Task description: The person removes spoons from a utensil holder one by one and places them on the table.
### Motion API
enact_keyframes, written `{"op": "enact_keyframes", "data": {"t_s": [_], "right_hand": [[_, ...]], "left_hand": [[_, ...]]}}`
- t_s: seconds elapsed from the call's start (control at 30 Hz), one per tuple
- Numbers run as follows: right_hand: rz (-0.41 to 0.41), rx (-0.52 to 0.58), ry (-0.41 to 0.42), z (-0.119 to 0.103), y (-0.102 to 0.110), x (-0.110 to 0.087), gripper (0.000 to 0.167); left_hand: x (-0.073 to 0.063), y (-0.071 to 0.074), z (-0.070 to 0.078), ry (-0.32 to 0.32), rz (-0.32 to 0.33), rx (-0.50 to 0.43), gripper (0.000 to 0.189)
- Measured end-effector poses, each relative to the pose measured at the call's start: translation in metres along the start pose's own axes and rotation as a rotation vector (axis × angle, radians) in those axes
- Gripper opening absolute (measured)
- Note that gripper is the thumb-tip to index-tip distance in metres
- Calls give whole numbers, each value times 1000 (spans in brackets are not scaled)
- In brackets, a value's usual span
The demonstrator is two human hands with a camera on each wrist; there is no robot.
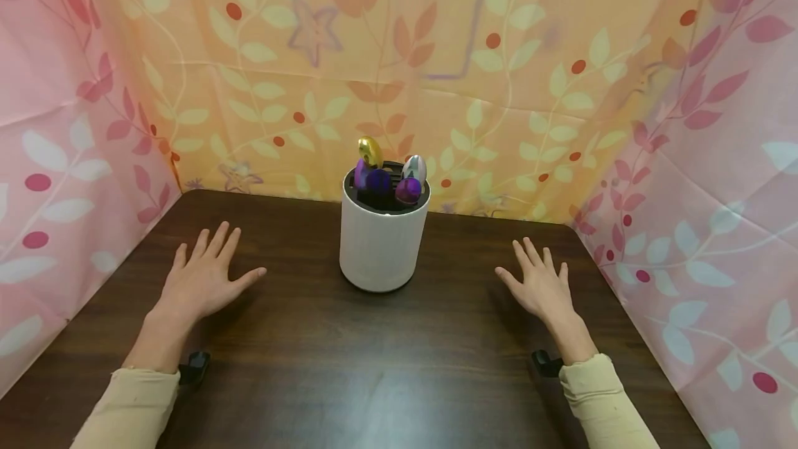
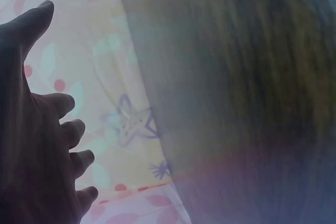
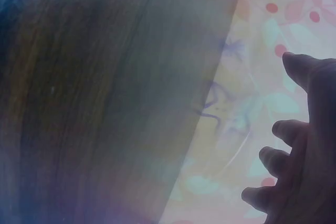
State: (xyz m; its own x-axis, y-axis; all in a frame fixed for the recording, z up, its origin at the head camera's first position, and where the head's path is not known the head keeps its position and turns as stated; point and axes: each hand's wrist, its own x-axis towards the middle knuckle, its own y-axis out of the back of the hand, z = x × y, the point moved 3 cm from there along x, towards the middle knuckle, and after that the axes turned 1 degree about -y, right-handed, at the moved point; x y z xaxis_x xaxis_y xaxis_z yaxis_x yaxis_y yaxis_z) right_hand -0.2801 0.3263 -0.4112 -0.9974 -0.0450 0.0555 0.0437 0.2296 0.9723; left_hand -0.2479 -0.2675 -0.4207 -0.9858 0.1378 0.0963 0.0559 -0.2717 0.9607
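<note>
A white cylindrical holder [image 1: 382, 248] with a black slotted top stands upright toward the back of the table. Out of it stick several shiny rounded utensil heads: a gold one [image 1: 370, 151], a silver one [image 1: 414, 168] and purple ones, such as the front right one [image 1: 409, 190]; their lower parts are hidden inside. To its left, my left hand [image 1: 201, 281] is palm down over the table, fingers spread, holding nothing. My right hand [image 1: 541, 284] mirrors it on the other side, also empty with fingers extended. Each wrist view shows only its own hand, dark against the light.
The dark brown wooden table [image 1: 374, 352] spans the area under both hands. A yellow floral curtain [image 1: 399, 75] hangs along its back edge, with a pink floral curtain [image 1: 56, 130] at the left and another [image 1: 704, 227] at the right. Black wrist straps [image 1: 194, 367] show near both sleeves.
</note>
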Motion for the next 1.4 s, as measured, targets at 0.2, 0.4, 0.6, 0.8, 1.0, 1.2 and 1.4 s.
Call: {"op": "enact_keyframes", "data": {"t_s": [0.2, 0.4, 0.6, 0.8, 1.0, 1.2, 1.4], "right_hand": [[12, -1, 4, -1, 2, -1, 90], [29, 10, 19, -5, 7, -5, 93], [71, 37, 42, -13, 17, -6, 93], [128, 66, 84, -25, 26, -2, 97], [173, 89, 128, -40, 38, 3, 99], [220, 128, 194, -63, 51, 11, 98], [218, 180, 231, -89, 60, 17, 98]], "left_hand": [[1, 4, 3, -6, 1, 3, 106], [-1, 6, 9, -25, 21, 2, 105], [-1, 12, 17, -57, 84, 9, 103], [-1, 25, 27, -90, 177, 5, 98], [1, 40, 42, -152, 336, -27, 87], [2, 59, 63, -238, 583, -117, 67], [6, 71, 88, -304, 731, -246, 48]]}}
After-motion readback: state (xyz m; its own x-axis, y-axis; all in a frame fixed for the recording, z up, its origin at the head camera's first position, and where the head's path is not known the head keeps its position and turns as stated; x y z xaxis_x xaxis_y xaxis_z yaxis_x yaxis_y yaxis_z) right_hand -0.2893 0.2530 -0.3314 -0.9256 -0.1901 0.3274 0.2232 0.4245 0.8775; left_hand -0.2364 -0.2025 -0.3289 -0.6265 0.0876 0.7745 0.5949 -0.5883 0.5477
